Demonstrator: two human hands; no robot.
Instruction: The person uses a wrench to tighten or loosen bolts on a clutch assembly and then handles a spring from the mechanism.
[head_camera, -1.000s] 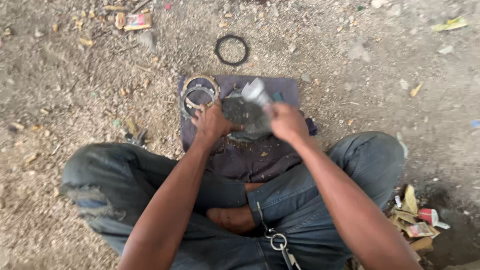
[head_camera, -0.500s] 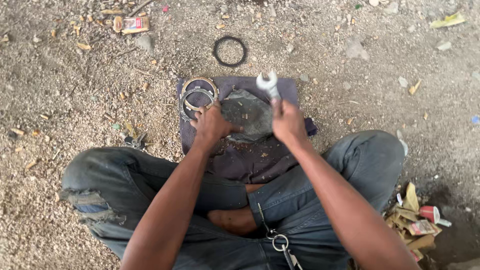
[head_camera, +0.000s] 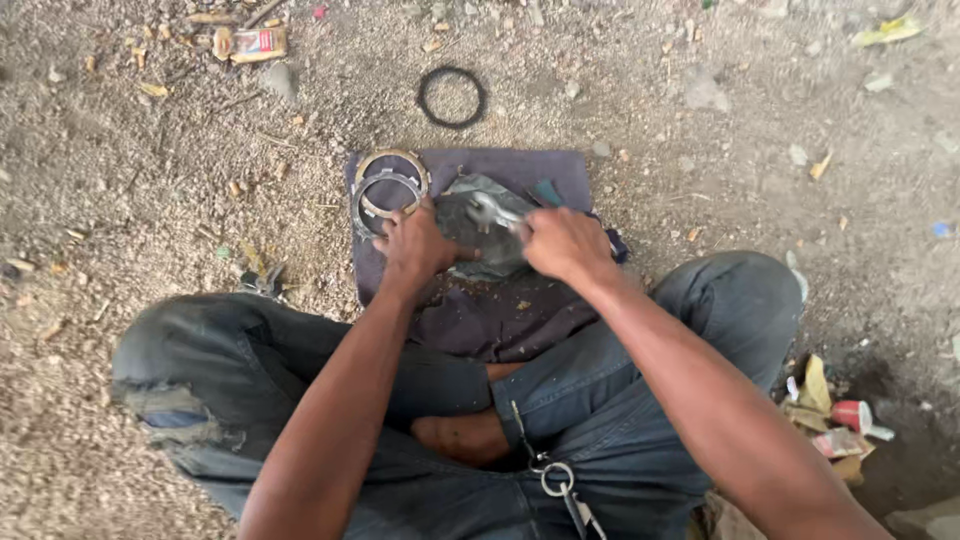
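Two stacked round metal rings (head_camera: 388, 190) lie on the left of a dark purple cloth (head_camera: 500, 310) spread on the dirt. Just beside them, the left hand (head_camera: 415, 250) presses down on a grimy grey metal part (head_camera: 480, 235) at the cloth's middle. The right hand (head_camera: 565, 243) is clenched around a silvery metal wrench (head_camera: 492, 213), its head touching that part. A black rubber ring (head_camera: 451, 97) lies beyond.

Cloth (head_camera: 500, 310): dark, matt, soiled fabric. Rings (head_camera: 388, 190): dull metal, one brassy. Wrench (head_camera: 492, 212): shiny steel. Ground (head_camera: 150, 180): rough gravelly dirt. Gasket ring (head_camera: 451, 97): matt black rubber.
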